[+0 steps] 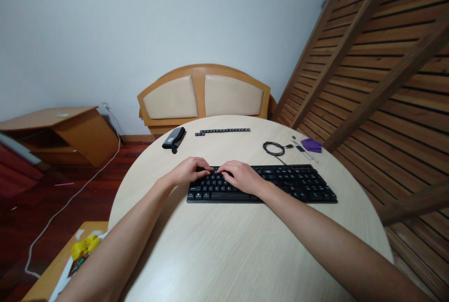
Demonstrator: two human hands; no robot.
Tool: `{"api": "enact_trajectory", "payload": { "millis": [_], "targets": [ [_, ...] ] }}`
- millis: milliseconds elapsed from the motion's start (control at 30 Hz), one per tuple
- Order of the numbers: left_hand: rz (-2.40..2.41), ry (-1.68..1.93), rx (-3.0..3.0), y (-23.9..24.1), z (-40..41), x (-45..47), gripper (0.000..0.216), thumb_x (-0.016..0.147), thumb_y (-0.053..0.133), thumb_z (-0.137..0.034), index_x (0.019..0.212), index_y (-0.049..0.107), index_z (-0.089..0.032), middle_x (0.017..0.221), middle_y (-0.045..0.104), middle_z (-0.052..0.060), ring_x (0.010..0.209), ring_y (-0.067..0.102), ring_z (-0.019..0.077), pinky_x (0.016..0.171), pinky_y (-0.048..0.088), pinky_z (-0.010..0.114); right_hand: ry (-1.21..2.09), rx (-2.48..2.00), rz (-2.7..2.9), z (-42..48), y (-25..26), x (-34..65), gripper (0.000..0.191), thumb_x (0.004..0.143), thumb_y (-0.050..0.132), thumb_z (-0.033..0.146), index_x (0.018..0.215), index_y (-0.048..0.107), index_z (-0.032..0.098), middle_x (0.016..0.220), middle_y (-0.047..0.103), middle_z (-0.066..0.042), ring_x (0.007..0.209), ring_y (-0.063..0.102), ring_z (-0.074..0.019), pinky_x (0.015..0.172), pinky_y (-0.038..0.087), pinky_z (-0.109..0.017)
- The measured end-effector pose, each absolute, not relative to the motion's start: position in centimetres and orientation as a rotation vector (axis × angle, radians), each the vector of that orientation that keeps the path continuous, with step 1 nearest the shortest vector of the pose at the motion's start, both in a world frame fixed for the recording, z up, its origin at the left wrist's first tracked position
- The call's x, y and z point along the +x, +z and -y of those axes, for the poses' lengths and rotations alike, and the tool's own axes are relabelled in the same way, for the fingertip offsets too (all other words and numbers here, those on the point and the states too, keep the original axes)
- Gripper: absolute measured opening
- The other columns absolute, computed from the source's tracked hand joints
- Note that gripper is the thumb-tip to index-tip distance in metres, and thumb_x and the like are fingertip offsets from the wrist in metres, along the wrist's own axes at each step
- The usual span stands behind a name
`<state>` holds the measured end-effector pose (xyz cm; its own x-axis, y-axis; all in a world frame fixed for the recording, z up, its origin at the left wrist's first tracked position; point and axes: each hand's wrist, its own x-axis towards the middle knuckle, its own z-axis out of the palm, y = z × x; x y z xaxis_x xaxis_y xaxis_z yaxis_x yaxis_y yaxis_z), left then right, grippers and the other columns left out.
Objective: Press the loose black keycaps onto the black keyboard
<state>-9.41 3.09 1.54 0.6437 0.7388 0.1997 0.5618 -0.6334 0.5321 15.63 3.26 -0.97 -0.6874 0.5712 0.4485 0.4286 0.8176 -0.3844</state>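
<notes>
Left hand (191,171) and right hand (240,176) rest bent fingers (201,161) on a black keyboard (294,182) lying left-to-right, spacebar (228,196) side nearest, openness and grip unclear.

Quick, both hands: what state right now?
Left hand: fingers bent over the keyboard; whether gripping can't be told.
Right hand: fingers bent over it too; grip unclear.

From here I count one left hand (191,171), one right hand (241,177), one keyboard (286,181), one coiled cable (274,154), one purple cloth (311,145), one dark pouch (174,138), one round table (224,241), two cream panels (170,98), one headboard (200,90); loose keycaps (226,130), too small to number.
</notes>
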Motion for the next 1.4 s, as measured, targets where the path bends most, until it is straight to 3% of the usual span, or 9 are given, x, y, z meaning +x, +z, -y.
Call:
{"api": "enact_trajectory", "payload": {
  "millis": [667, 833, 1400],
  "targets": [
    [-1.119, 0.559, 2.39, 1.79, -2.86, -9.31, 0.02, 0.089, 0.064, -0.033, 0.094, 0.076, -0.018, 0.097, 0.077, 0.006, 0.091, 0.069, 0.0194, 0.087, 0.051, 0.029, 0.322, -0.751, 2.446, -3.38, -1.12, 15.61, 0.022, 0.093, 0.054, 0.015, 0.104, 0.072, 0.021, 0.103, 0.074, -0.005, 0.097, 0.066, -0.0193, 0.091, 0.05, -0.034],
    [-1.137, 0.526, 2.449, 1.84, -2.87, -9.22, 0.021, 0.091, 0.063, -0.032, 0.102, 0.075, -0.02, 0.101, 0.076, 0.005, 0.094, 0.068, 0.0197, 0.088, 0.05, 0.029, 0.32, -0.749, 2.444, -3.36, -1.07, 15.6, 0.022, 0.092, 0.054, 0.015, 0.104, 0.072, 0.021, 0.104, 0.074, -0.006, 0.098, 0.066, -0.0196, 0.092, 0.05, -0.034],
    [-1.163, 0.473, 2.468, 1.49, -3.19, -9.04, 0.023, 0.092, 0.061, -0.037, 0.093, 0.075, -0.018, 0.091, 0.074, 0.007, 0.085, 0.067, 0.0198, 0.08, 0.049, 0.028, 0.312, -0.735, 2.444, -3.56, -1.42, 15.62, 0.022, 0.09, 0.055, 0.013, 0.102, 0.072, 0.021, 0.103, 0.074, -0.006, 0.098, 0.067, -0.0195, 0.091, 0.05, -0.034]
  ]
}}
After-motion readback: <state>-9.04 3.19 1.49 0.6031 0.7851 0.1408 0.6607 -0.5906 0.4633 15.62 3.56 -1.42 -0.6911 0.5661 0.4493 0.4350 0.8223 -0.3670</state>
